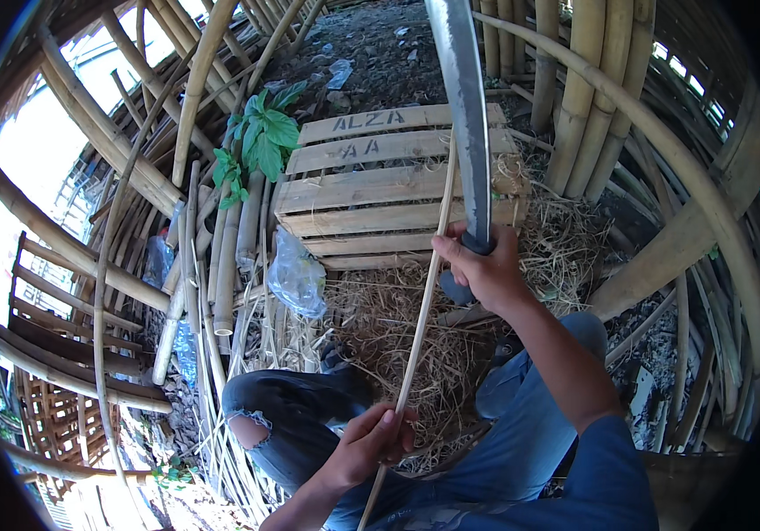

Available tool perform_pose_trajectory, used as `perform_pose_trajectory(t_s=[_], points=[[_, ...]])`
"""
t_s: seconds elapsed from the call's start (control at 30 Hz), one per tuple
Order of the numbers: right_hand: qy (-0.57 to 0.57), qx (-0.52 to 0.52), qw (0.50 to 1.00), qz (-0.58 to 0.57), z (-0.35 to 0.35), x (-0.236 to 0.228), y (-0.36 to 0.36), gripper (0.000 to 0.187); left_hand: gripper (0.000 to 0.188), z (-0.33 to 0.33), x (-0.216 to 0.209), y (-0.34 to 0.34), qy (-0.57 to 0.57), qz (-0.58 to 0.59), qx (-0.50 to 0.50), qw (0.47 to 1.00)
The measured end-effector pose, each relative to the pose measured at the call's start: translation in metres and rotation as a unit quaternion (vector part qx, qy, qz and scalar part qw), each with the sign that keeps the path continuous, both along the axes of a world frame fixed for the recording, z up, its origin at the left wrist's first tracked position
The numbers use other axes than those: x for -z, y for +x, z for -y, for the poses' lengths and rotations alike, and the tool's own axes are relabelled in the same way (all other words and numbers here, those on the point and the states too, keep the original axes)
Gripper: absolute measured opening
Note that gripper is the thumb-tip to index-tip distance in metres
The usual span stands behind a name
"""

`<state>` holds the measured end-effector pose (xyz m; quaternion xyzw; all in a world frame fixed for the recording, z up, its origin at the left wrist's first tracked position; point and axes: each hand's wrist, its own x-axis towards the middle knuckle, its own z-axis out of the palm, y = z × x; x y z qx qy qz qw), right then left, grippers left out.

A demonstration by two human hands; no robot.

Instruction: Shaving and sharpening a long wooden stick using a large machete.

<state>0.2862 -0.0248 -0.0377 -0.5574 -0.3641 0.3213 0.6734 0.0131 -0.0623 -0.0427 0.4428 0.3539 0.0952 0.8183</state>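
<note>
A long, thin bamboo strip [421, 330] runs slantwise between my knees and up past the wooden crate. Low down, my left hand [371, 437] is closed round this strip. My right hand [486, 263] grips a machete [467, 115] by its dark handle, the broad blade pointing up and away from me. The right thumb and fingertips also touch the strip beside the handle. Under the blade stands the slatted wooden crate [371, 187], dark lettering on its top slats. My bent legs in torn jeans lie on both sides of the strip.
Bamboo shavings [397, 327] cover the ground before me. A clear plastic bag [297, 276] lies left of the crate, near a leafy green plant [265, 133]. Bamboo poles [229, 257] are piled at left; thick upright poles [585, 97] and a curved pole [694, 168] stand at right.
</note>
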Motion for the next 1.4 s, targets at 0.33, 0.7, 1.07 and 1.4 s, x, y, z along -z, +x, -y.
perform_pose_trajectory(t_s=[0.33,0.7,1.07,1.4], points=[[0.101,0.025,0.993,0.049,0.010,0.013,-0.001,0.047,0.035,-0.022,-0.005,0.009,0.043,0.018,-0.050,0.998],[0.103,0.046,0.864,0.490,0.028,0.005,-0.063,0.019,0.028,-0.028,-0.011,0.034,0.128,-0.008,-0.145,0.981],[0.071,0.150,0.860,0.482,0.010,0.005,-0.014,0.023,0.029,-0.004,-0.017,0.029,0.267,0.003,-0.171,0.948],[0.050,0.201,0.873,0.441,0.011,0.002,0.015,0.028,0.030,0.012,-0.017,0.016,0.250,-0.031,-0.130,0.959]])
